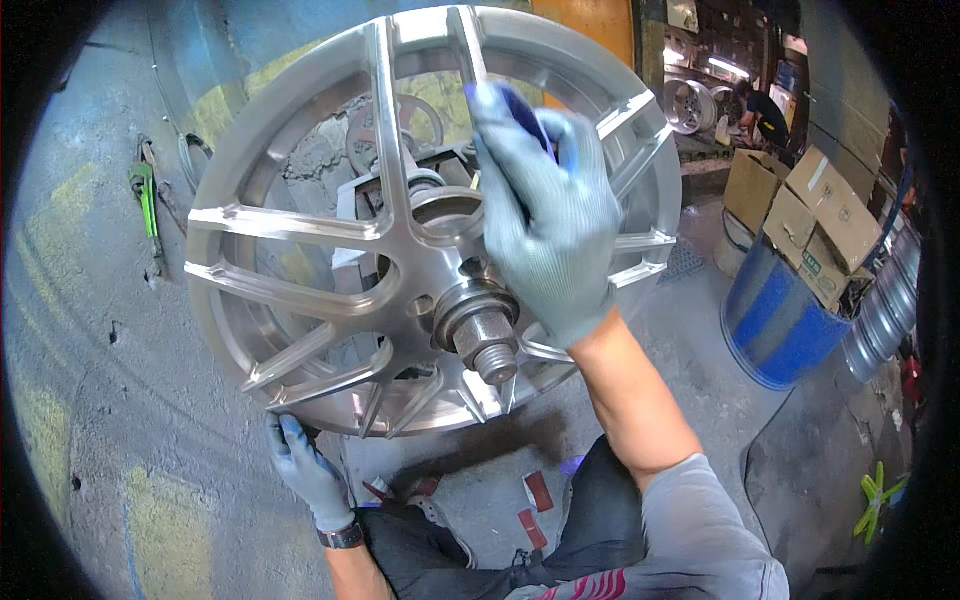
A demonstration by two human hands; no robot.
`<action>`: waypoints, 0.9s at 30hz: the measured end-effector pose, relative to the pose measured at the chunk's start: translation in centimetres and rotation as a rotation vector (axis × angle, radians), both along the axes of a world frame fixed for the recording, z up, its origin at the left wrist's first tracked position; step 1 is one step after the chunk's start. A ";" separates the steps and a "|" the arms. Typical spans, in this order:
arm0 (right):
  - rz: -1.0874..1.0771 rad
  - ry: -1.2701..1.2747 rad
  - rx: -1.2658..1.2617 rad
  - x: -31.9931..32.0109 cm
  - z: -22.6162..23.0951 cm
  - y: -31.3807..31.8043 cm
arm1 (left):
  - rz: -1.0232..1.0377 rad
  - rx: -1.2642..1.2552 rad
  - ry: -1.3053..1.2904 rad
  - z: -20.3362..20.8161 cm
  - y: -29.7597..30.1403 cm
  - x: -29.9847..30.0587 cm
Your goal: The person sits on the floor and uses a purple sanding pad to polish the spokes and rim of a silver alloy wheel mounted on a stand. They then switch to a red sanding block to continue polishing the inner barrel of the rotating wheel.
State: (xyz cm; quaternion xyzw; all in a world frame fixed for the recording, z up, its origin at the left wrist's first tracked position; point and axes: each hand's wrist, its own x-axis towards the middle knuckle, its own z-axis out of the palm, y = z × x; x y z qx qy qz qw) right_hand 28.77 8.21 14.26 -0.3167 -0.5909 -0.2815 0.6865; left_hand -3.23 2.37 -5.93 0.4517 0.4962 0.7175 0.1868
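Observation:
A bare-metal alloy wheel (400, 225) with split spokes fills the middle of view, fixed on a threaded shaft by a large nut (487, 335). My gloved right hand (550, 205) is closed around a folded purple sheet (522, 118) that looks like sandpaper, pressed against an upper spoke. Motion blurs the fingers somewhat. At the lower left edge of the wheel, my gloved left hand (308, 470) grips the rim; its fingertips are partly hidden there. Behind the spokes, parts of a grey metal mount (355, 200) show.
Red-brown scraps of sandpaper (538, 490) lie on the floor between my legs. A green-handled tool (148, 205) is at the left. To the right stands a blue drum (785, 315) with cardboard boxes (825, 200). Another person (768, 112) works far back near more wheels (688, 105).

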 end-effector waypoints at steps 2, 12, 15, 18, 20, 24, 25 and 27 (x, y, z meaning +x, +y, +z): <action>-0.043 0.006 -0.074 0.2 -2.1 -0.5 | 0.025 -0.004 -0.012 -0.1 0.1 -0.2; -0.025 -0.002 -0.069 0.9 -1.9 -0.1 | -0.045 0.035 0.004 0.6 -0.2 0.3; -0.123 -0.055 0.028 1.2 -1.6 0.8 | -0.059 0.049 -0.017 0.6 -0.1 0.6; -0.141 -0.074 0.053 0.9 -0.5 0.5 | -0.050 0.026 -0.035 0.3 -0.2 0.4; -0.143 -0.071 0.031 0.6 -1.3 -0.4 | -0.043 0.013 -0.028 0.1 -0.2 0.2; -0.085 -0.009 -0.116 0.2 -1.2 -0.7 | 0.013 0.021 -0.009 -0.2 0.2 0.4; -0.064 -0.019 -0.056 0.1 -0.1 -0.4 | 0.021 0.037 -0.023 -0.3 0.3 0.5; -0.083 -0.060 -0.009 0.2 0.9 -0.3 | -0.005 0.035 -0.024 -0.4 0.3 0.3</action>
